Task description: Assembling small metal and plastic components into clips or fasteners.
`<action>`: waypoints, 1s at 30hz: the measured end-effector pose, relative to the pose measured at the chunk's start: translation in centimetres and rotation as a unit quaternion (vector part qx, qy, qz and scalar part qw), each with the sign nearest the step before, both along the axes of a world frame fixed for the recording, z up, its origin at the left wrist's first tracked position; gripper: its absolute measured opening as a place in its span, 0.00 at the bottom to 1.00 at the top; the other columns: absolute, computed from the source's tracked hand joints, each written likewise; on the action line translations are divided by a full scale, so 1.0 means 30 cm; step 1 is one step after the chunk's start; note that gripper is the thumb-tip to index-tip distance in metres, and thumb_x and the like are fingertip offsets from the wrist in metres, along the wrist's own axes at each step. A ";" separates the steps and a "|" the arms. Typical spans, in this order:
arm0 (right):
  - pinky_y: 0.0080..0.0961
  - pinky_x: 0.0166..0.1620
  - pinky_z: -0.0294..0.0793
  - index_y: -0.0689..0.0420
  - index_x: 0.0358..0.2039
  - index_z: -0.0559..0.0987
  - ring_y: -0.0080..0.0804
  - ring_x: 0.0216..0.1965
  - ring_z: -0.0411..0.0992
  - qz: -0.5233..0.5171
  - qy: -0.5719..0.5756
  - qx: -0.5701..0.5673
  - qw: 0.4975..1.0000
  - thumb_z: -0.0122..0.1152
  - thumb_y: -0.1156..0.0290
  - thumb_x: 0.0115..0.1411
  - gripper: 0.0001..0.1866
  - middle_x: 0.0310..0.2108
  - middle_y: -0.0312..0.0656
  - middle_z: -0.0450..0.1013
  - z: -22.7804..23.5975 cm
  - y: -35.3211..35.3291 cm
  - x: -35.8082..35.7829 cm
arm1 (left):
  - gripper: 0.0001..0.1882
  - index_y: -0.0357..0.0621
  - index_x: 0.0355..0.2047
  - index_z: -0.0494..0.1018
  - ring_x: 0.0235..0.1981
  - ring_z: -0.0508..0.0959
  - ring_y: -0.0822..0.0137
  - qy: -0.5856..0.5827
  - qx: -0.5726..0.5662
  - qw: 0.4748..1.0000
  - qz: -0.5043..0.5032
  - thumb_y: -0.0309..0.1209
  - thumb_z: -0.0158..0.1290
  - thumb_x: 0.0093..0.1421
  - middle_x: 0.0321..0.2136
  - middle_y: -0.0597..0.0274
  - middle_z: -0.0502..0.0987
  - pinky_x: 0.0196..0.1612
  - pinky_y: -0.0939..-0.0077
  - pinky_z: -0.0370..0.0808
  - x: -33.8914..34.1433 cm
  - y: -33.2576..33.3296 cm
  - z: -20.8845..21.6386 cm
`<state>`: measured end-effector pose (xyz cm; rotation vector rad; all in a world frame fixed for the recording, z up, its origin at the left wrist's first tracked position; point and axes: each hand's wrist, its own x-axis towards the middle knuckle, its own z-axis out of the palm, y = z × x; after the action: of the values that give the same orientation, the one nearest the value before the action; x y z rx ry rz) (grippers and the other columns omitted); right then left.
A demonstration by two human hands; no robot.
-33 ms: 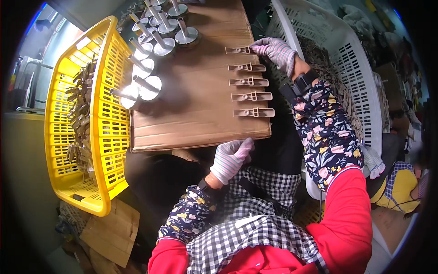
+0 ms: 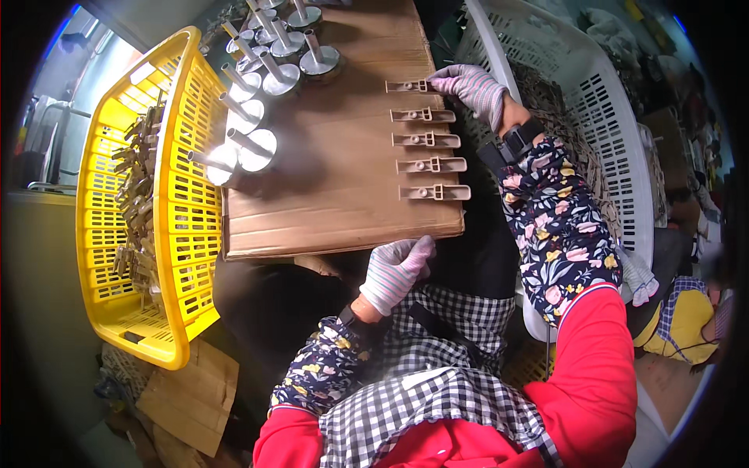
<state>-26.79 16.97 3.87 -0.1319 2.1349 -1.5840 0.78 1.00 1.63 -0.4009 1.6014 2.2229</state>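
Pinching the right end of the farthest beige piece (image 2: 406, 86), the right hand (image 2: 474, 91) has its fingers narrow at the right edge of the cardboard worktop (image 2: 328, 187). Four matching pieces (image 2: 431, 164) lie lined up toward its near edge. The left hand (image 2: 392, 274) is curled beside that edge; whether its fingers hold anything, I cannot tell.

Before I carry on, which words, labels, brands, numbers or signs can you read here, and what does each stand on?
None can be read.
Row of beige pieces: no lettering visible at this size.
Cardboard sheet: no legible print.
Yellow basket: no legible marking.
White strip on the checked apron: too small and blurred to tell if it bears print.
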 end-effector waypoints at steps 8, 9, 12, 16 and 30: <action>0.14 0.29 0.67 0.56 0.33 0.78 0.16 0.25 0.68 -0.039 -0.037 -0.020 0.998 0.62 0.68 0.52 0.08 0.25 0.30 0.73 -0.025 0.009 -0.002 | 0.17 0.37 0.27 0.74 0.16 0.68 0.79 -0.012 -0.007 1.000 -0.014 0.42 0.53 0.57 0.18 0.69 0.72 0.22 0.86 0.65 -0.002 -0.004 0.010; 0.16 0.28 0.66 0.57 0.31 0.78 0.18 0.24 0.67 -0.053 -0.036 -0.032 0.997 0.64 0.67 0.50 0.09 0.23 0.31 0.72 -0.029 0.009 -0.002 | 0.17 0.37 0.27 0.74 0.16 0.68 0.79 -0.013 -0.008 1.000 -0.015 0.42 0.53 0.57 0.18 0.69 0.72 0.22 0.86 0.65 -0.003 -0.004 0.013; 0.14 0.29 0.68 0.54 0.33 0.77 0.15 0.26 0.69 -0.019 -0.037 0.000 0.999 0.61 0.69 0.53 0.07 0.26 0.29 0.73 -0.022 0.017 -0.013 | 0.17 0.37 0.27 0.74 0.16 0.68 0.80 -0.020 -0.006 1.000 -0.019 0.41 0.53 0.57 0.18 0.69 0.72 0.22 0.86 0.65 -0.005 -0.005 0.018; 0.14 0.30 0.68 0.55 0.33 0.77 0.15 0.26 0.69 -0.017 -0.033 0.012 0.999 0.62 0.69 0.53 0.08 0.27 0.30 0.73 -0.018 0.016 -0.010 | 0.16 0.38 0.26 0.74 0.16 0.68 0.79 -0.010 -0.017 1.000 -0.015 0.40 0.52 0.58 0.16 0.69 0.72 0.21 0.86 0.64 -0.002 0.001 0.014; 0.24 0.37 0.70 0.59 0.31 0.80 0.28 0.31 0.73 0.007 0.127 0.140 0.982 0.65 0.62 0.47 0.15 0.28 0.41 0.76 -0.027 0.000 -0.030 | 0.17 0.37 0.27 0.74 0.16 0.68 0.80 -0.007 -0.034 0.998 -0.052 0.41 0.52 0.58 0.18 0.69 0.72 0.23 0.86 0.65 -0.012 -0.007 0.037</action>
<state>-27.70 16.96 3.06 -0.2664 2.5237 -1.2983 0.42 0.78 2.73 -0.3421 1.6547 2.0893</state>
